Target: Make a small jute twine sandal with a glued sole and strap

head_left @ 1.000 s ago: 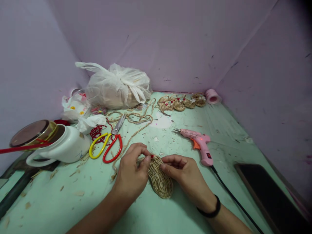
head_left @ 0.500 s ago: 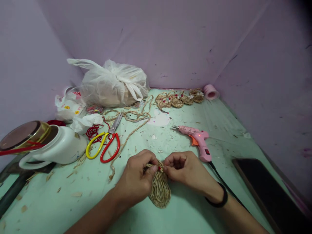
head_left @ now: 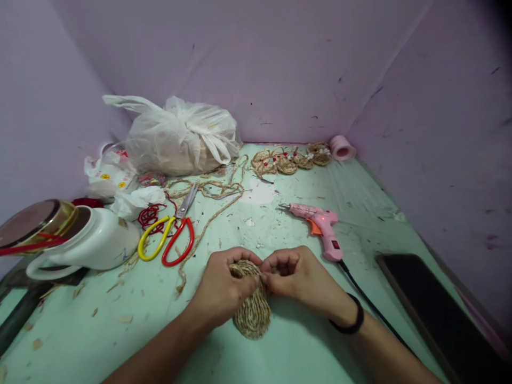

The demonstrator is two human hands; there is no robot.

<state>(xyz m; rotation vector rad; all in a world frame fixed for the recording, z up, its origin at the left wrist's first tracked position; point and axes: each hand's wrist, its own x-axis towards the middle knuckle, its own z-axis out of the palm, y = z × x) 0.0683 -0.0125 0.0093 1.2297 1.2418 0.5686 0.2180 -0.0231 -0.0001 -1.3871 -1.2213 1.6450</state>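
A small straw slipper (head_left: 253,314), made of coiled, braided cord, is held above the table near its front edge. My left hand (head_left: 224,285) grips its upper part from the left, the thumb lying across the front and the fingers behind. From the other side, my right hand (head_left: 294,274) is closed in a pinch at the slipper's upper right edge, against the left thumb tip. Whatever small thing may be between those fingertips is hidden. Beyond the right hand lies a pink hot glue gun (head_left: 320,221), its orange light lit.
Scissors (head_left: 186,213) with yellow and red handles lie left, by red yarn (head_left: 148,217) and straw cord (head_left: 212,221). A white jug (head_left: 108,237) lies farther left. Behind are a plastic bag (head_left: 184,136), beaded straw slippers (head_left: 286,164) and a pink roll (head_left: 342,148). A phone (head_left: 432,309) lies right.
The left hand has turned the slipper, so more of its coiled upper end shows. The red bead seen at the fingertips is now out of sight. The view has shifted slightly.
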